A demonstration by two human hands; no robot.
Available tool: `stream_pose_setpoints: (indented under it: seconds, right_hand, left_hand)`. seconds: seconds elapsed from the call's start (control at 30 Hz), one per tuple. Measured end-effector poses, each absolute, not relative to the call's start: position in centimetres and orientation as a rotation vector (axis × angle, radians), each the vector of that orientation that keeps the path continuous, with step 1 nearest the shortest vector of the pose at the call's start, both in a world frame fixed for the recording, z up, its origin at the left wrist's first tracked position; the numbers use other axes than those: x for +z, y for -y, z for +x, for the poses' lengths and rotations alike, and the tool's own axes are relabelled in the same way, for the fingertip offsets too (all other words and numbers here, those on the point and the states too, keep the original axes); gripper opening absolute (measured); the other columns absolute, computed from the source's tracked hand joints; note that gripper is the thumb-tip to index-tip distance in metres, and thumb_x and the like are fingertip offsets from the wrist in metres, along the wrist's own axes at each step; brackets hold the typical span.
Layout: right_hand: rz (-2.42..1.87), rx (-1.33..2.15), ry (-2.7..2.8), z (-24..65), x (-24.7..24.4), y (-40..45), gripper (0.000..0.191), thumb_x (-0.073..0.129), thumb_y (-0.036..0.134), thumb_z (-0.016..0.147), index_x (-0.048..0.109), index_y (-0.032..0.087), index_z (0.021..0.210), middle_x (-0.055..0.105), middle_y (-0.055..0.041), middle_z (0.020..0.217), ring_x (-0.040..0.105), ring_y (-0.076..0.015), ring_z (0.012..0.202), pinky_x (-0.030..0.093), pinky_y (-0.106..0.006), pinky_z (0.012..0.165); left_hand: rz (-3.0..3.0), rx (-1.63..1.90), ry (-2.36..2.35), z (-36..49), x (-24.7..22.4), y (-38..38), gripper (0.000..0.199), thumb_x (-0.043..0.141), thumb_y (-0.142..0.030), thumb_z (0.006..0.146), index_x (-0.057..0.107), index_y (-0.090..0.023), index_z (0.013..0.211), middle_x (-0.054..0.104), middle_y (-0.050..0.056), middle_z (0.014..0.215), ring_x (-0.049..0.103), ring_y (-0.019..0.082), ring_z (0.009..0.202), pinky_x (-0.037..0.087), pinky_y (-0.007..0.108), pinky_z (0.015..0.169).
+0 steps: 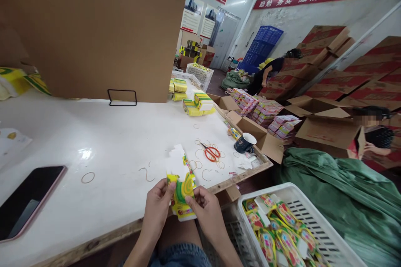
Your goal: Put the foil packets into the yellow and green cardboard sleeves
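Note:
Between my two hands is a yellow and green printed carton (182, 190), partly unfolded, its white flaps pointing away from me over the table edge. My left hand (158, 200) pinches its left side between thumb and fingers. On the right side, my right hand (205, 204) grips the carton with the thumb on its printed face. Just beyond it on the white table (125, 142) lie orange-handled scissors (211, 152) among several loose rubber bands (196, 165).
A white basket (296, 194) of printed cartons stands at my right. A dark mug (245, 142) rests near the table's right edge, a phone (29, 200) at the left. Yellow carton bundles (199, 103) sit farther back beside a cardboard panel (109, 33). Two people work at the right.

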State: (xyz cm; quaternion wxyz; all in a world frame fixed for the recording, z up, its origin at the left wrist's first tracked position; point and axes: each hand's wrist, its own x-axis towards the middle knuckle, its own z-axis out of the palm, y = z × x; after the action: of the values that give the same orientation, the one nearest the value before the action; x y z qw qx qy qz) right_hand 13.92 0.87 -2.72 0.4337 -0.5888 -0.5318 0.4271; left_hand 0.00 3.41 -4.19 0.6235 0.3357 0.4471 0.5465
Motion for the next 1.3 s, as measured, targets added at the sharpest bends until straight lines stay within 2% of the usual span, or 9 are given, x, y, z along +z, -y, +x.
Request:
stream_pose_setpoints:
  seconds: [0.17,0.27,0.33,0.57,0.7,0.87,1.03,1.2,1.3]
  right_hand:
    - [-1.409,1.035,1.299,14.5,-2.3,-1.5,0.020,0.066,0.032,0.079,0.059,0.017,0.091,0.057,0.0015,0.075,0.042,-0.0092,0.054,0.036,-0.021,0.052]
    - [-1.188,1.122,1.287,15.0,-1.1,-1.9,0.042,0.060,0.033,0.085,0.047,0.025,0.125,0.060,-0.0046,0.104,0.053,-0.0113,0.067,0.045,-0.024,0.064]
    - [-1.076,1.181,1.287,15.5,-0.2,-2.2,0.045,0.056,0.034,0.089,0.043,0.028,0.131,0.059,-0.0052,0.107,0.057,-0.0135,0.076,0.047,-0.026,0.070]
    - [-1.098,1.253,1.440,17.3,1.0,-2.6,0.018,0.054,0.035,0.090,0.063,0.021,0.099,0.058,-0.0003,0.079,0.052,-0.0124,0.068,0.041,-0.022,0.062]
    - [-1.159,1.139,1.508,17.7,0.8,-2.3,0.024,0.054,0.035,0.090,0.064,0.017,0.076,0.055,-0.0002,0.071,0.050,-0.0131,0.068,0.040,-0.023,0.063]
    - [-1.113,1.115,1.315,17.5,0.5,-2.3,0.027,0.057,0.035,0.088,0.057,0.025,0.114,0.060,-0.0011,0.084,0.056,-0.0152,0.073,0.046,-0.026,0.067]
    - [-1.154,0.894,1.570,18.5,1.6,-2.1,0.035,0.050,0.046,0.090,0.072,0.020,0.085,0.062,-0.0073,0.091,0.057,-0.0217,0.092,0.045,-0.031,0.079]
    - [-1.353,1.206,1.558,18.6,1.6,-1.8,0.034,0.063,0.035,0.082,0.058,0.022,0.112,0.057,0.0039,0.067,0.048,-0.0118,0.058,0.038,-0.022,0.054]
    - [-1.449,1.180,1.545,18.1,1.0,-1.8,0.033,0.063,0.024,0.079,0.050,0.022,0.109,0.050,0.0092,0.058,0.039,-0.0091,0.050,0.030,-0.019,0.049]
  left_hand:
    - [0.860,1.204,-0.922,0.2,-3.1,-2.5,0.061,0.068,-0.036,0.077,0.032,-0.023,0.125,0.072,0.006,0.094,0.069,0.023,0.084,0.054,0.034,0.073]
    - [0.917,1.172,-0.857,0.1,-2.3,-1.9,0.064,0.061,-0.035,0.084,0.020,-0.027,0.132,0.070,0.008,0.103,0.068,0.023,0.090,0.054,0.036,0.077]
    - [0.957,1.140,-0.792,0.0,-2.0,-1.6,0.066,0.059,-0.034,0.085,0.017,-0.029,0.136,0.068,0.010,0.110,0.066,0.023,0.096,0.052,0.035,0.082]
    - [0.970,0.952,-0.634,-0.4,-1.6,-1.5,0.054,0.064,-0.031,0.082,0.037,-0.025,0.128,0.070,0.008,0.099,0.068,0.024,0.085,0.052,0.033,0.074]
    - [0.953,0.905,-0.596,0.0,-1.6,-1.3,0.046,0.067,-0.029,0.080,0.041,-0.025,0.116,0.070,0.006,0.093,0.068,0.021,0.076,0.051,0.030,0.069]
    - [0.910,0.928,-0.632,0.3,-1.0,-1.0,0.078,0.068,-0.033,0.079,0.019,-0.031,0.140,0.066,0.010,0.114,0.068,0.025,0.089,0.053,0.034,0.074]
    - [0.948,0.919,-0.718,0.3,-1.1,-1.5,0.062,0.067,-0.032,0.079,0.039,-0.025,0.135,0.064,0.013,0.121,0.068,0.026,0.093,0.053,0.035,0.077]
    - [1.017,0.938,-0.770,0.7,-1.5,-1.6,0.058,0.061,-0.027,0.083,0.039,-0.025,0.136,0.060,0.012,0.128,0.068,0.025,0.096,0.053,0.036,0.080]
    - [1.041,0.918,-0.760,0.8,-1.4,-1.4,0.055,0.059,-0.026,0.083,0.040,-0.025,0.135,0.053,0.013,0.136,0.064,0.026,0.105,0.051,0.037,0.086]
